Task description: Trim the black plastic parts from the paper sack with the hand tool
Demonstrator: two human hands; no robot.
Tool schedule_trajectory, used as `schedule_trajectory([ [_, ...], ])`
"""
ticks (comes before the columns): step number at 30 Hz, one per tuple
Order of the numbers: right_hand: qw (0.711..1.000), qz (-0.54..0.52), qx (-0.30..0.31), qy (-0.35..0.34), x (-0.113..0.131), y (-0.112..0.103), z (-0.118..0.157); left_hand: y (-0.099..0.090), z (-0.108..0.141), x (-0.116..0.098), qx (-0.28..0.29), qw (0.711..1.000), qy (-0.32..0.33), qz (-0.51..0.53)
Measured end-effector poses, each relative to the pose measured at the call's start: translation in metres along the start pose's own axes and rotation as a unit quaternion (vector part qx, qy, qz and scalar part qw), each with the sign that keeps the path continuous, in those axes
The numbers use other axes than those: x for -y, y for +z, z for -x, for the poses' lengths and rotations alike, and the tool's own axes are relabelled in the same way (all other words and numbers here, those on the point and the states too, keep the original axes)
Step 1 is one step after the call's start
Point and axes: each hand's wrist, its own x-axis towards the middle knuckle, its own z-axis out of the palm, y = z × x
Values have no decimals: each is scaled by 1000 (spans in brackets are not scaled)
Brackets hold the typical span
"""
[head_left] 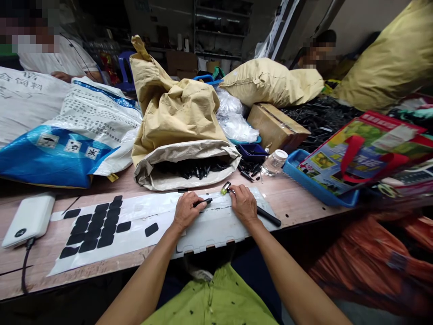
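Your garment (216,304): yellow-green, small dark specks scattered across the front, a line down the middle, can't tell if seam or fastening. Dark navy cloth (259,271) shows alongside it. Your forearms (284,266) are bare, as are your left hand (187,210) and right hand (244,203).

One black-handled tool (269,216), one power bank (31,217) (with one cable (24,268))

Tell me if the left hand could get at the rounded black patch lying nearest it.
Probably yes: only bare white sheet shows between the left hand and that black patch, though the black piece it holds may hinder grasping.
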Motion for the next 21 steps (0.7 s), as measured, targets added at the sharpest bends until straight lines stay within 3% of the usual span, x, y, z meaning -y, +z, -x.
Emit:
schedule_trajectory([
  [5,1000,1,0,11,0,0,-1,-8,0,-10,21,1000,-5,7],
  [7,1000,2,1,10,-1,1,-1,-16,10,-28,14,999,2,42],
  [9,1000,4,0,9,-1,1,0,-24,30,-52,44,993,12,113],
  [11,1000,4,-1,8,-1,2,0,-24,60,-74,159,967,5,200],
  [13,1000,4,-2,9,-1,1,0,-12,93,-81,315,910,-32,268],
  [14,1000,4,-2,10,-1,1,-1,0,108,-78,367,883,-63,288],
  [15,1000,4,-1,11,-1,1,-1,14,122,-71,380,867,-107,303],
  [17,1000,3,1,12,0,1,-1,45,139,-46,365,847,-225,314],
  [19,1000,4,3,12,0,1,-1,71,144,-19,314,861,-330,227],
  [21,1000,7,2,12,0,1,-1,84,140,-1,296,876,-353,142],
])
